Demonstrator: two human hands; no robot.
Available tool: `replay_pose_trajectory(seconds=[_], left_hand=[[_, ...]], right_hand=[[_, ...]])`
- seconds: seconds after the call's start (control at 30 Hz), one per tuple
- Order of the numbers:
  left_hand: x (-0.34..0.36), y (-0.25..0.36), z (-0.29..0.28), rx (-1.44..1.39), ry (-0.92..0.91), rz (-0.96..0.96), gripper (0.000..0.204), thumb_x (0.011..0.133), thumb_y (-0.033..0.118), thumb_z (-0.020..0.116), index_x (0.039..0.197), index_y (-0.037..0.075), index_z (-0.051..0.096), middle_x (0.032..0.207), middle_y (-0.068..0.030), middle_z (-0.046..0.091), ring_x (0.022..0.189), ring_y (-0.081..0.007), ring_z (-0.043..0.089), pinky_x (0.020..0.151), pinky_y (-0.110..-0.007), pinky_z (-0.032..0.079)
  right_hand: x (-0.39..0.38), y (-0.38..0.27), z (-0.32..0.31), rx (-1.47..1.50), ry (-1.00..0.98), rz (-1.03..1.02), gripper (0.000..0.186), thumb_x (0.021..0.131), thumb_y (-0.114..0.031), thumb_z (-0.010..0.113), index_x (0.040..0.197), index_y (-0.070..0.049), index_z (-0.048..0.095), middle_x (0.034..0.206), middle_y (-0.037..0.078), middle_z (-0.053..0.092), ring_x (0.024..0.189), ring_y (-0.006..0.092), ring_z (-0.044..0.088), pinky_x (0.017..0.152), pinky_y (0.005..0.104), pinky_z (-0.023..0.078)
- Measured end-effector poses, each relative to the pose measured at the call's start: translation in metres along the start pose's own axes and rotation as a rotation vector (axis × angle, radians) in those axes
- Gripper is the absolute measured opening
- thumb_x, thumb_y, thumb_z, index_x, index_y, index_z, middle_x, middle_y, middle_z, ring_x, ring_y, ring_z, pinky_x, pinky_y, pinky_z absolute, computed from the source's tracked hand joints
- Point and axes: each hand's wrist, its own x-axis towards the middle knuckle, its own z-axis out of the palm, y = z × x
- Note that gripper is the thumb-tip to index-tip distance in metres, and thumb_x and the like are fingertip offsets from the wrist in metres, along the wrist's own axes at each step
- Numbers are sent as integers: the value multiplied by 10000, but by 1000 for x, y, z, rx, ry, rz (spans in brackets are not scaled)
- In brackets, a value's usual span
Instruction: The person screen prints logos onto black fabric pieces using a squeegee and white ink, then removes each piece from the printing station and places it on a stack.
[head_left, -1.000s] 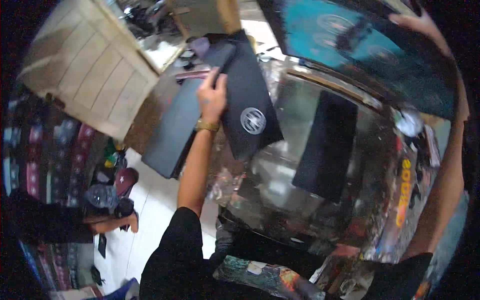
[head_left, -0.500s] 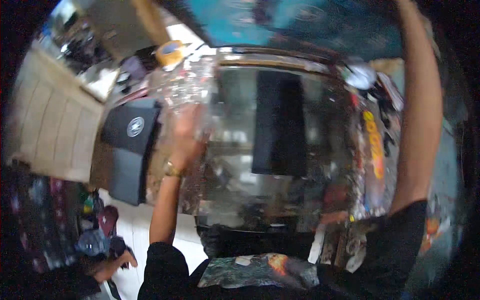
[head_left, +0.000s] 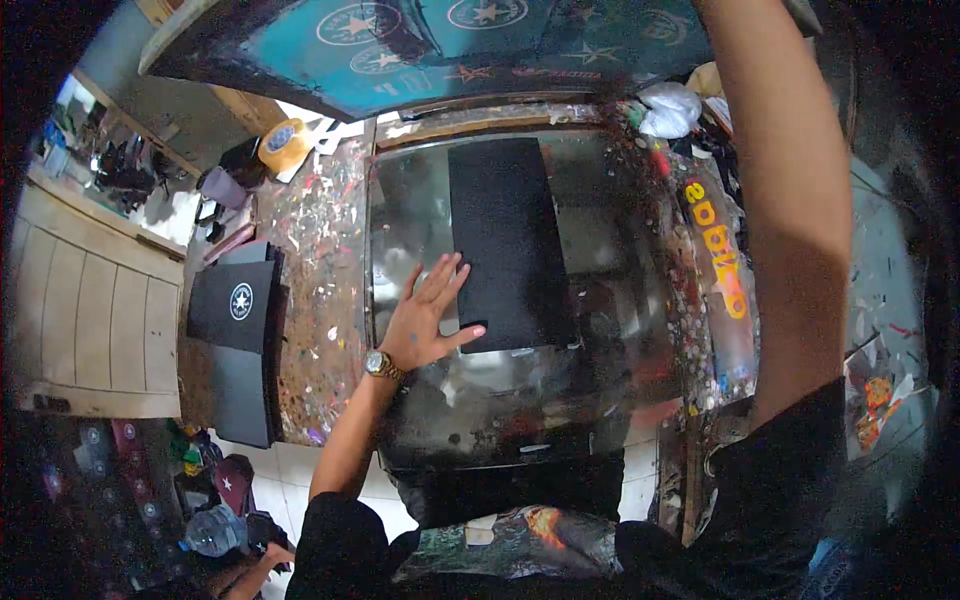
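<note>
My left hand (head_left: pixel 430 315), a watch on its wrist, rests spread on the left edge of a plain black sheet (head_left: pixel 505 220) lying on a dark glass platen (head_left: pixel 620 300). My right forearm (head_left: pixel 785 190) reaches up to a raised teal printing screen (head_left: pixel 520 40) with round star designs; the hand itself is beyond the top edge. Left of the platen, a stack of dark sheets (head_left: pixel 240 380), the uppermost showing a white round emblem, lies on the paint-spattered bench (head_left: pixel 315 250).
A tape roll (head_left: pixel 285 145), purple cup (head_left: pixel 222 187) and white plastic bag (head_left: pixel 665 110) stand near the back. A wooden door (head_left: pixel 95 310) is at left. Below it are caps, a water bottle (head_left: pixel 210 530) and another person's hand (head_left: pixel 270 560).
My left hand has left the emblem sheet, now on the left stack, and moved right onto the plain sheet on the glass. The view has turned, centring the platen.
</note>
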Motion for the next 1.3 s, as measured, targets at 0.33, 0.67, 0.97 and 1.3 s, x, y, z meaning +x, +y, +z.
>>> replay_pose_trajectory(seconds=[0.33,0.67,0.97,1.3], left_hand=[[-46,110,-137,93,331,-267,838,769,433,896,1377,-55,591,975,-158,661,891,-289,636,830,-456,511],[-103,82,-18,-44,381,-257,669,703,301,953,1203,-9,636,990,-145,673,908,-337,611,825,-442,480],[-96,83,-26,-95,474,-196,564,716,319,938,1093,8,656,903,-108,655,793,-301,592,761,-417,457],[-101,72,-1,-67,392,-184,514,737,344,922,1031,27,644,887,-107,634,791,-302,582,740,-415,451]], right_hand=[[-292,-170,73,-70,-14,25,683,716,-640,775,1135,-119,636,885,88,552,809,289,611,700,449,479],[-320,-159,137,230,-364,146,365,783,-313,821,1013,-107,624,948,93,641,919,302,696,704,446,567],[-279,-104,230,152,-153,124,347,815,-365,807,985,-118,632,904,80,643,882,304,683,718,451,553],[-285,-88,255,162,-71,116,416,838,-431,793,987,-80,625,897,149,671,876,365,683,750,497,535]])
